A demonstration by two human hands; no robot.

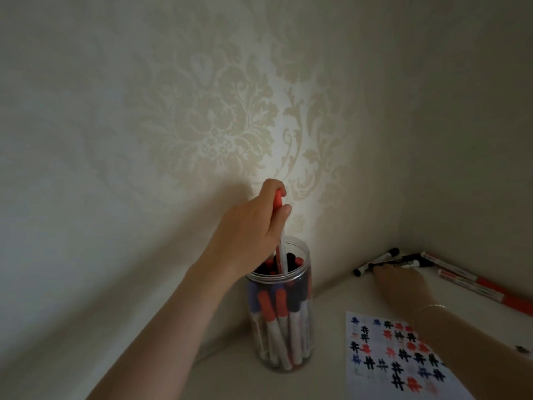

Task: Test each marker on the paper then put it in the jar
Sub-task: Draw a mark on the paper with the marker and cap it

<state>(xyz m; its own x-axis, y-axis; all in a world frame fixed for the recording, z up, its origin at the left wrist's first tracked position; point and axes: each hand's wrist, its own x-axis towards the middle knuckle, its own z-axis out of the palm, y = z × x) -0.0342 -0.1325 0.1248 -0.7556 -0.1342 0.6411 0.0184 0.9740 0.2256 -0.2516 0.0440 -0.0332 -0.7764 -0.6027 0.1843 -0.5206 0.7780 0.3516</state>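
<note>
My left hand [253,226] grips a red-capped marker [278,201] upright, its lower end inside the mouth of the clear jar [306,327]. The jar stands near the wall and holds several red, blue and black capped markers. My right hand [402,284] reaches to the back corner and lies over the loose black markers [377,259] there; whether its fingers hold one I cannot tell. The paper [383,370] lies at the lower right, covered with several red, blue and black hash marks.
Two red-and-white markers [473,281] lie along the right wall. Patterned wallpaper forms a corner behind the jar. A small dark object [522,349] sits at the right edge. The pale tabletop [230,376] spreads in front of the jar.
</note>
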